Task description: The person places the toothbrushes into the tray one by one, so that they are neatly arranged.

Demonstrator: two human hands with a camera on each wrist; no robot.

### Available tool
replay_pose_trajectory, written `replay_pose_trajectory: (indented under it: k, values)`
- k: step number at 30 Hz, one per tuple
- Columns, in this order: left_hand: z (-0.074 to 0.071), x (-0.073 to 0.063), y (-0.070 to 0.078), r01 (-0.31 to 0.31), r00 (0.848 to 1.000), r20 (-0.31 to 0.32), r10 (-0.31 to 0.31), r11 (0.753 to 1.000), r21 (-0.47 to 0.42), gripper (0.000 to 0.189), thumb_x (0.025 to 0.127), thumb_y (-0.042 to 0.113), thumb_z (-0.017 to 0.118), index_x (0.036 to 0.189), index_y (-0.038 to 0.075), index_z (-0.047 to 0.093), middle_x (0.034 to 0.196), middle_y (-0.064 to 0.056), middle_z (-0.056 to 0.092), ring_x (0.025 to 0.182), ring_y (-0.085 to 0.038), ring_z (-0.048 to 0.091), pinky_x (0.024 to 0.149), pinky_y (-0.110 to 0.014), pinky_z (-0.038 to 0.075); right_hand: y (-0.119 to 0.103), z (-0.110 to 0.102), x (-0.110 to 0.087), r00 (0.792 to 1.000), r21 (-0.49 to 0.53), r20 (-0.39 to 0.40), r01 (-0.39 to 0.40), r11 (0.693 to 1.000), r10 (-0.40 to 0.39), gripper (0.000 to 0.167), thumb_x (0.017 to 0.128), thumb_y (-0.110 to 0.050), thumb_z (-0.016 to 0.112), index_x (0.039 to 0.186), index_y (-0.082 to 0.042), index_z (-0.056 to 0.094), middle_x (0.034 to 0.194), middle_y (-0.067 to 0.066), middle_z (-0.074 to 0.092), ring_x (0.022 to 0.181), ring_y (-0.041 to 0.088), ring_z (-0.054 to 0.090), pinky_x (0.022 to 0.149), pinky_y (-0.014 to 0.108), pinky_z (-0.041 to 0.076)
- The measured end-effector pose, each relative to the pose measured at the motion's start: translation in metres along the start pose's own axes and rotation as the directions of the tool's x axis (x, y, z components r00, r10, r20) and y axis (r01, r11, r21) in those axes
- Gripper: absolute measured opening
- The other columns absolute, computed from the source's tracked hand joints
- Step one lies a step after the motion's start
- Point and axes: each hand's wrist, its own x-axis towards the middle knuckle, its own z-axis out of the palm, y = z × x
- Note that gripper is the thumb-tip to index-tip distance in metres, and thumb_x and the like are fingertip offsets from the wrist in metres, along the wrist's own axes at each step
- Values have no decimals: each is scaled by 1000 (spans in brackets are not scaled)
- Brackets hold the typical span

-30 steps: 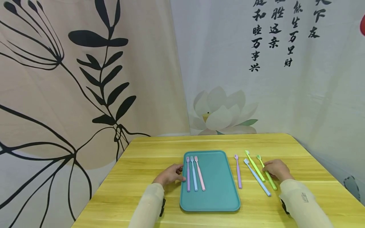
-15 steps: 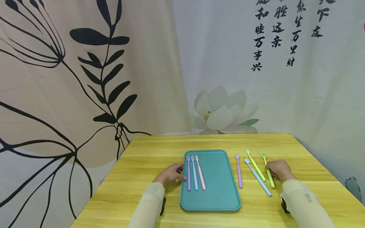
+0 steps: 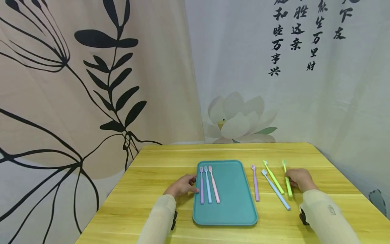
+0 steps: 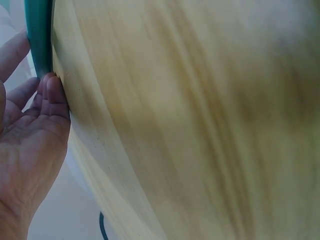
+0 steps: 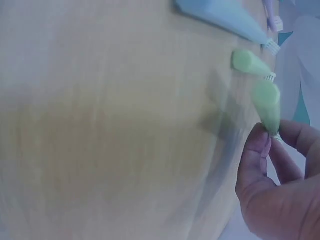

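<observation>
A teal tray (image 3: 234,193) lies on the table and bears a purple toothbrush (image 3: 201,189), a light blue toothbrush (image 3: 208,189) and a pink toothbrush (image 3: 215,188) along its left side. My left hand (image 3: 182,185) grips the tray's left rim; the left wrist view shows fingers (image 4: 56,92) against the tray edge (image 4: 40,35). At the right, my right hand (image 3: 301,179) pinches a green toothbrush (image 3: 288,186) between thumb and fingers. Its handle end (image 5: 266,97) points at the right wrist camera and looks raised off the table.
Between tray and right hand lie another purple toothbrush (image 3: 256,186), another green toothbrush (image 3: 274,179) and another light blue toothbrush (image 3: 277,192). The wooden table (image 3: 164,159) ends at a printed cloth backdrop (image 3: 164,84).
My right hand has shifted slightly right with the green toothbrush, which has turned from slanted to nearly straight. My left hand and the tray stay in place.
</observation>
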Motion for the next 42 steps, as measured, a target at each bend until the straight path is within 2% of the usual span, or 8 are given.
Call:
replay_pose_trajectory:
  k: [3,5,10,15,22,33,42]
  values:
    - [0,-1,0,-4,1000,-1,4,1000,2,72,86,6,77,147,-4,42,117,-11,56,106,-27,49,98,-48,42,-3,2,-1,1000,16,10,12,1000,-12,32,82,-4,62,106,18,58,75,6,58,64,16,56,60,31,52]
    - [0,-1,0,-5,1000,0,5,1000,1,72,86,6,77,147,-5,42,118,-12,56,107,-28,49,99,-49,42,-4,3,-2,999,27,24,21,999,-21,40,84,-4,61,116,19,57,78,5,59,66,16,56,62,31,53]
    - [0,-2,0,-6,1000,8,7,1000,-5,72,85,4,77,147,-6,42,116,-12,56,105,-27,49,97,-48,43,-7,9,-1,997,27,60,44,999,-45,54,90,-8,58,135,18,47,88,5,61,72,15,56,66,31,53]
    - [0,-1,0,-1,1000,9,1,1000,1,72,86,6,77,147,-5,41,116,-12,56,105,-26,49,97,-47,43,-11,17,-1,996,30,71,55,998,-57,55,91,-9,57,138,17,45,95,8,61,75,16,55,67,31,53]
    - [-2,-1,1,-8,1000,8,8,1000,8,72,85,6,78,147,-5,42,116,-12,56,105,-27,50,98,-49,42,-20,26,-6,992,35,92,85,996,-88,54,94,-8,54,139,17,42,112,20,60,81,18,56,71,31,52]
    - [-1,-2,3,-8,1000,10,8,1000,10,71,86,5,77,147,-5,42,116,-12,55,105,-28,49,96,-48,43,-26,41,-7,990,86,108,78,993,-88,50,93,-6,57,138,13,47,100,6,60,77,16,53,68,30,49]
    - [0,-2,2,6,1000,1,-6,1000,-4,73,85,5,78,147,-4,43,120,-13,56,111,-31,51,101,-51,41,-37,56,-11,986,134,137,73,988,-91,49,97,-6,55,141,13,44,108,11,58,81,17,52,73,33,49]
